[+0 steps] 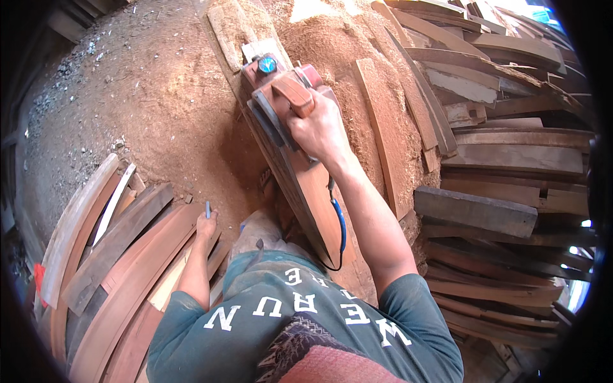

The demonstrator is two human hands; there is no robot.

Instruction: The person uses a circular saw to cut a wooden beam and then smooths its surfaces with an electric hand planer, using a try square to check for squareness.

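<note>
My right hand (324, 131) is closed round the brown handle of a red electric planer (264, 108) with a round blue knob at its front. The planer sits on the upper face of a long wooden board (321, 207) that runs from near my body away from me. A blue and black power cord (339, 223) hangs from the tool's rear, beside the board. Lower left, my left hand (205, 225) is held apart from the board, its fingers closed on a small, thin blue-grey stick (207, 209). What kind of stick it is cannot be made out.
Stacked wooden planks (511, 159) rise along the right side, with a thick dark block (476, 210) jutting toward me. More boards (128, 281) lean at the lower left. Wood shavings (319, 48) heap around the far end of the board. A loose plank (381, 137) lies on them.
</note>
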